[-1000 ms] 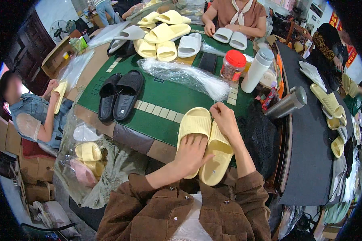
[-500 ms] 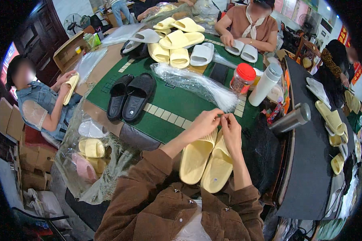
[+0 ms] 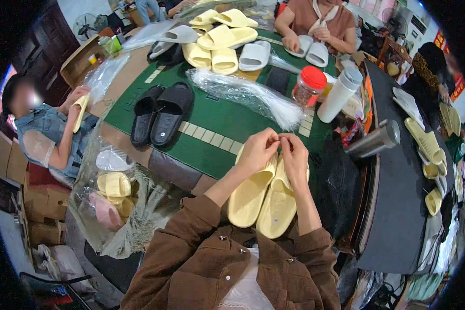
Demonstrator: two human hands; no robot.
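Observation:
A pair of pale yellow slide slippers, the left one [image 3: 247, 204] and the right one [image 3: 276, 212], sits side by side before me at the table's near edge, toes pointing away. Over their straps my left hand [image 3: 258, 152] and my right hand [image 3: 294, 157] meet, thumbs and fingertips pinched together. Whatever is between the fingertips is too small to make out. Beyond my hands lies a bundle of thin white strands [image 3: 268, 103] in clear plastic. A pair of black slides [image 3: 169, 116] rests on the green mat [image 3: 212, 116] to the left.
Yellow and grey slides [image 3: 225, 41] are heaped at the back. A red-lidded jar [image 3: 309, 88], a white bottle [image 3: 341, 95] and a steel tumbler [image 3: 374, 140] stand at right. More slides line a dark side table [image 3: 398, 206]. A bag of slides [image 3: 113, 194] sits at left. Co-workers handle slides nearby.
The view has tilted slightly, so most things sit a little higher. My hands remain pinched together above the yellow slides, with the fingers a little shifted. The co-worker on the left has turned a yellow slide.

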